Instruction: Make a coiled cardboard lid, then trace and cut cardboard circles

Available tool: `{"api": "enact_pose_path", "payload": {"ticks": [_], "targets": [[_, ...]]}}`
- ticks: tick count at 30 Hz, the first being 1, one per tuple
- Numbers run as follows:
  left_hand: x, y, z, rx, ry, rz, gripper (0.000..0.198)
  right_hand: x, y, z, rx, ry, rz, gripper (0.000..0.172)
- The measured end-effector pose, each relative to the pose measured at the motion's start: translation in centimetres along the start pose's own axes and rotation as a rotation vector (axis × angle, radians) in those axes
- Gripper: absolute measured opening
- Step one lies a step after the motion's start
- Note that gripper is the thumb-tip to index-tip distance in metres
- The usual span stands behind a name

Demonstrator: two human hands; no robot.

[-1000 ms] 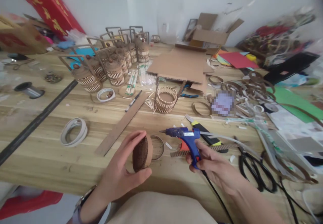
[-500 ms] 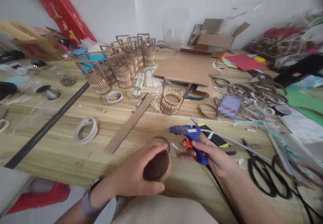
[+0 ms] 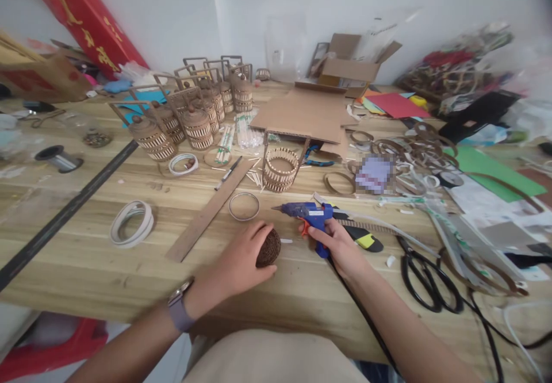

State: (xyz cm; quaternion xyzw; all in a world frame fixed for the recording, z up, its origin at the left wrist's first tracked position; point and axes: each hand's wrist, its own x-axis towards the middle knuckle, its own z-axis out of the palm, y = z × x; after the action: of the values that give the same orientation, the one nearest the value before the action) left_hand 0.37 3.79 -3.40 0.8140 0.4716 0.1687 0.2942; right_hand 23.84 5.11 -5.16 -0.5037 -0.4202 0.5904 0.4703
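From where I stand, the left hand curls around a dark coiled disc, on or just above the counter (hard to tell which). The right hand grips a blue glue gun, its barrel pointing leftward, nozzle just beyond the disc.

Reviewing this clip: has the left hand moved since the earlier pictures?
Yes. Judged against the flat brown strip, the left hand has shifted rightward, away from the strip's near end, and farther forward.
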Motion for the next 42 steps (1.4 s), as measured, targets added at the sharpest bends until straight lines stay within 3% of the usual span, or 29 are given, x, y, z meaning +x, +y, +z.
{"api": "enact_pose_path", "payload": {"ticks": [11,18,22,29,37,42], "targets": [[0.2,-0.2,0.8,0.054,-0.197,0.096,0.080,0.0,0.5,-1.7,-0.025,-0.015,-0.031,0.031],[3.7,-0.9,1.6,0.056,-0.235,0.107,0.084,0.2,0.6,-4.0,-0.017,0.004,-0.078,0.030],[5.0,-0.4,1.6,0.094,-0.207,0.107,0.085,0.3,0.4,-4.4,-0.007,0.026,-0.085,0.026],[4.5,-1.2,2.7,0.127,-0.072,0.107,0.085,0.7,-0.1,-3.4,0.039,0.030,-0.093,0.031],[4.5,-1.7,2.9,0.126,-0.024,0.082,0.085,0.7,-0.2,-2.8,0.097,0.026,-0.079,0.030],[4.5,-2.1,3.4,0.152,-0.030,0.091,0.085,0.6,-0.3,-2.5,0.162,0.038,-0.010,0.038]]}}
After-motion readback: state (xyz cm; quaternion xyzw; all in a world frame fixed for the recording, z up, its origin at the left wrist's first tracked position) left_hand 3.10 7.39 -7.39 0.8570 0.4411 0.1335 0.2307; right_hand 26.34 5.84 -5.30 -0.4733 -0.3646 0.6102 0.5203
